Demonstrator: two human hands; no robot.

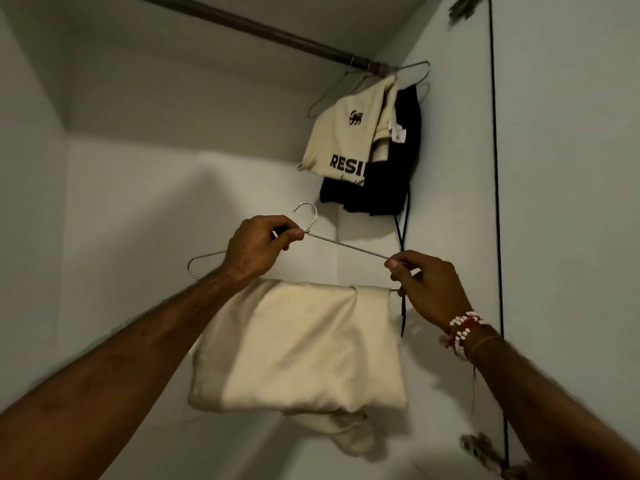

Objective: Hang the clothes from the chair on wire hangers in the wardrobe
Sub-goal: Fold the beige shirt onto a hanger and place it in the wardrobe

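Our left hand (258,249) pinches the wire hanger (346,244) at its neck, right hand (427,287) its corner; the soft cream garment (301,344) below them may slide.

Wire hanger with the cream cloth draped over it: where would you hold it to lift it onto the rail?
I'd pinch the wire hanger at its neck, just under the hook, coming from below, where the left hand holds it. That leaves the hook free for the rail, and the cream cloth hangs beneath.

Arms raised, left hand (254,249) and right hand (429,285) apparently pinch the wire hanger (346,245).
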